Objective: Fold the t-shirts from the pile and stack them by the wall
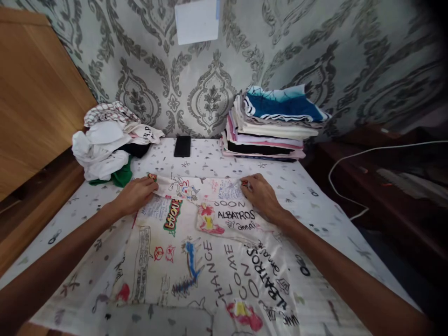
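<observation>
Marker-drawn white shirt [196, 254], partly folded, toward near edge of patterned cloth [308, 205]
Left hand [140, 193], right hand [262, 196]: fingers closed, pinching its far edge. Far right corner: folded clothing stack [269, 128], done; far left corner: crumpled clothing pile [105, 140], unfolded.

The table [206, 163] has a white top printed with small grey and green leaf-like shapes. In its far left corner lies a loose heap [105, 140], mostly white, with a checked piece on top and some black and green low down. By the far right corner stands a folded stack [269, 133], blue uppermost. A black phone [182, 146] lies flat between them, near the far edge. Across the middle, toward the near edge, spreads a white garment [168, 275] covered in drawings and lettering.
</observation>
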### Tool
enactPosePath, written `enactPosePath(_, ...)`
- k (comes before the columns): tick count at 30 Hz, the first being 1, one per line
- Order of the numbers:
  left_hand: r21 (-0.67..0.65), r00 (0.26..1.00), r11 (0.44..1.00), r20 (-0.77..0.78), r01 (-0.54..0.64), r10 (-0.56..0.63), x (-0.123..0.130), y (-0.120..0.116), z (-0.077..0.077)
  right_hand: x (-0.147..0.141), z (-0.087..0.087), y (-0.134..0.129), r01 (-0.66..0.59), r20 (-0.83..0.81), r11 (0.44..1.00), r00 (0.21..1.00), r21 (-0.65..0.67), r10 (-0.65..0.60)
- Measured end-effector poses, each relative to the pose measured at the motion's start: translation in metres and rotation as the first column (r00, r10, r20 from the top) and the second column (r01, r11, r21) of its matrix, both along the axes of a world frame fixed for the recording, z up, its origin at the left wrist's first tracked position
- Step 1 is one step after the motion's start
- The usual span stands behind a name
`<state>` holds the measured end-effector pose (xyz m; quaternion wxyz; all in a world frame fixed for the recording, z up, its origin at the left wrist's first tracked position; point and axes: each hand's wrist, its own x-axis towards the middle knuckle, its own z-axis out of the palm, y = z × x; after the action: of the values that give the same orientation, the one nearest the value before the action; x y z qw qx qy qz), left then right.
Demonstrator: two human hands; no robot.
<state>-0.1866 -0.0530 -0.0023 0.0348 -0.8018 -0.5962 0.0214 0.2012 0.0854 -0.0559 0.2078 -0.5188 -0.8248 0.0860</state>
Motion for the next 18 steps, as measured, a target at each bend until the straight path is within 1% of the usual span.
enactPosePath(3, 0.062, 1.0, 0.998, 0.006, 0.01, -0.01, 0.002, -0.007, 0.011, 0.001, -0.007, 0.005, -0.006, -0.042, 1.0, 0.999, 0.015, 0.006)
enactPosePath(5, 0.048, 1.0, 0.999, -0.001, 0.01, -0.01, 0.003, -0.018, 0.02, 0.002, -0.011, 0.008, -0.009, -0.048, 1.0, 0.999, 0.008, 0.01)
enactPosePath(6, 0.007, 1.0, 1.0, -0.01, 0.009, -0.009, 0.002, -0.023, 0.024, 0.003, -0.011, 0.009, -0.006, -0.05, 1.0, 0.999, 0.005, 0.007)
enactPosePath(8, -0.126, 1.0, 0.992, -0.003, 0.014, -0.015, 0.003, -0.033, 0.031, 0.004, -0.01, 0.009, 0.001, -0.051, 1.0, 0.999, -0.002, -0.001)
enactPosePath(10, -0.228, 0.997, 0.973, 0.074, 0.021, -0.004, 0.005, -0.036, 0.038, 0.005, -0.006, 0.007, 0.011, -0.045, 1.0, 0.999, 0.001, -0.011)
enactPosePath(12, -0.222, 0.98, 0.975, 0.196, 0.008, 0.037, 0.012, -0.031, 0.041, 0.003, 0.002, 0.004, 0.023, -0.027, 0.999, 0.999, 0.044, -0.022)
enactPosePath(14, -0.14, 0.947, 0.99, 0.315, -0.028, 0.072, 0.024, -0.017, 0.037, -0.005, 0.01, 0.001, -0.005, 0.004, 0.993, 1.0, 0.12, 0.004)
enactPosePath(15, -0.092, 0.927, 0.995, 0.368, -0.043, 0.075, 0.03, -0.008, 0.031, -0.01, 0.012, 0.0, -0.046, 0.026, 0.987, 0.999, 0.152, 0.042)
enactPosePath(16, -0.05, 0.907, 0.997, 0.415, -0.059, 0.075, 0.037, 0.002, 0.023, -0.017, 0.012, -0.001, -0.101, 0.051, 0.98, 0.994, 0.169, 0.094)
enactPosePath(18, -0.007, 0.879, 0.996, 0.471, -0.086, 0.079, 0.046, 0.02, 0.002, -0.028, 0.008, -0.002, -0.209, 0.108, 0.967, 0.975, 0.147, 0.194)
